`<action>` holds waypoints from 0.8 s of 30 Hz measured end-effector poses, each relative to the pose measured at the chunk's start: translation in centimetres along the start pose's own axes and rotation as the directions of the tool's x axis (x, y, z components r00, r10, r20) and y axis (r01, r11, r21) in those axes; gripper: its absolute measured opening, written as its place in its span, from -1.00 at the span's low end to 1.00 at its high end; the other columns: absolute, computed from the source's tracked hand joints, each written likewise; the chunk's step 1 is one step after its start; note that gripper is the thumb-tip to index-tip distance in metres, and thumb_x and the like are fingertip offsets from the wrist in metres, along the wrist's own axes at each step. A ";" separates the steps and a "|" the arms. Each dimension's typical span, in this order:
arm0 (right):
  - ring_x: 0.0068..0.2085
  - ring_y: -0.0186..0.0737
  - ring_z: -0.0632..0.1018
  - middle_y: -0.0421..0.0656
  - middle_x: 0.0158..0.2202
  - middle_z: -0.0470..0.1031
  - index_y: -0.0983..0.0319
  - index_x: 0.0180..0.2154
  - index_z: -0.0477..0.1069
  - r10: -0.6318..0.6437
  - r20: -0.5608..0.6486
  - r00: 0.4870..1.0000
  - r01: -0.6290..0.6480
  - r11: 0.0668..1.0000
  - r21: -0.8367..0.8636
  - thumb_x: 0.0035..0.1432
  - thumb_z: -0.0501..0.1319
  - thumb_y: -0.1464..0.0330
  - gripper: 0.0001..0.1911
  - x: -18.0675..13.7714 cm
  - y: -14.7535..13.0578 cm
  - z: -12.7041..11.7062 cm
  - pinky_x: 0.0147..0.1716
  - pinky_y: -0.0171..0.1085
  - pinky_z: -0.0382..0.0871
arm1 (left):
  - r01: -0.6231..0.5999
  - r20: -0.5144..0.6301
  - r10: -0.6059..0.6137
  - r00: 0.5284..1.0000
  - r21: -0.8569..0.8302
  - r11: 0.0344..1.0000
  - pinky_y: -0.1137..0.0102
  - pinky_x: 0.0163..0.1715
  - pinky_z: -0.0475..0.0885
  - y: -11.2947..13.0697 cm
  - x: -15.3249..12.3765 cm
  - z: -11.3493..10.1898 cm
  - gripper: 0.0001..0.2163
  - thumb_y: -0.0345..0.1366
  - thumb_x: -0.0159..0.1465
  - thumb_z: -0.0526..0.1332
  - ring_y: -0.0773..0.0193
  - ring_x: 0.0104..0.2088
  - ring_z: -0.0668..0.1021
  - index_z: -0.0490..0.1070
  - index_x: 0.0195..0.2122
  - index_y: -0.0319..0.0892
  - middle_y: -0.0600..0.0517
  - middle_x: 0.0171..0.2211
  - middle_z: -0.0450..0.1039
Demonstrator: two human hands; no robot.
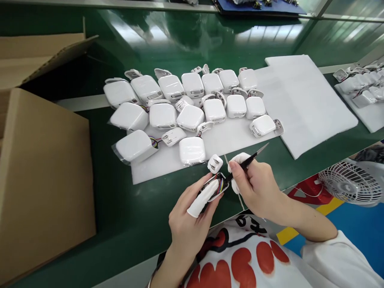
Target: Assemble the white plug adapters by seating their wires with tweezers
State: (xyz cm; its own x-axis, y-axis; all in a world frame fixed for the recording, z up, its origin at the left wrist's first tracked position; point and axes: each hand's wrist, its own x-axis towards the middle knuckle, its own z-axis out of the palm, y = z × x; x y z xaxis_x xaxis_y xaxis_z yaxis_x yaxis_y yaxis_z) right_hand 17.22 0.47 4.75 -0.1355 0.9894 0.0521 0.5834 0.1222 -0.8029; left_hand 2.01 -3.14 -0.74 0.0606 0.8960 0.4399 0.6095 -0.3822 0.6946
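My left hand [192, 218], with a white finger cot on the thumb, holds an open white charger housing [216, 185] with coloured wires showing inside; its plug cap [215, 163] hangs off the top. My right hand [255, 186], also wearing a finger cot, pinches black tweezers [246, 162] whose lower tips reach into the housing at the wires. Both hands hover over the near edge of the green table [135, 224].
Several white charger housings [192, 106] lie on a white foam sheet [228, 140] just beyond my hands. More foam sheets [309, 100] lie to the right, with another batch of chargers [363, 86] at far right. A cardboard box [39, 176] stands left; a small fan [351, 184] sits lower right.
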 end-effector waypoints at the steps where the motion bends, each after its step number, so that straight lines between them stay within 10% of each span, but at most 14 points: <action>1: -0.67 -0.41 0.21 -0.30 -0.68 0.15 0.17 -0.51 0.03 0.001 -0.008 1.000 -0.001 1.000 -0.012 0.31 -0.07 0.34 -0.70 0.1 -0.1 0.2 -0.66 -0.38 0.03 | -0.009 0.007 0.009 1.000 -0.010 1.000 0.37 -0.22 0.52 -0.1 0.0 0.0 -0.64 -0.42 0.13 0.30 0.23 -0.25 0.58 0.39 -0.03 -0.10 0.01 -0.17 0.53; 24: -0.68 -0.45 0.08 -0.34 -0.68 0.04 0.16 -0.53 -0.07 -0.072 0.038 0.997 0.072 0.997 0.022 0.31 -0.06 0.33 -0.65 0.4 0.1 -0.5 -0.69 -0.39 -0.04 | 0.037 0.018 -0.037 0.999 -0.033 0.999 0.37 -0.23 0.53 0.1 0.1 0.0 -0.68 -0.37 0.15 0.28 0.21 -0.26 0.59 0.41 -0.05 -0.10 0.00 -0.19 0.53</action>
State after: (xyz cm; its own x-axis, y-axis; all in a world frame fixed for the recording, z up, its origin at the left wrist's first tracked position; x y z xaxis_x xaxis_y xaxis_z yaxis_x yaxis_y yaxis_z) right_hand 17.60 0.87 5.01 -0.2075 0.9743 0.0877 0.5546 0.1911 -0.8099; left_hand 2.03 -3.09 -0.62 0.0525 0.9133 0.4039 0.5848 -0.3560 0.7289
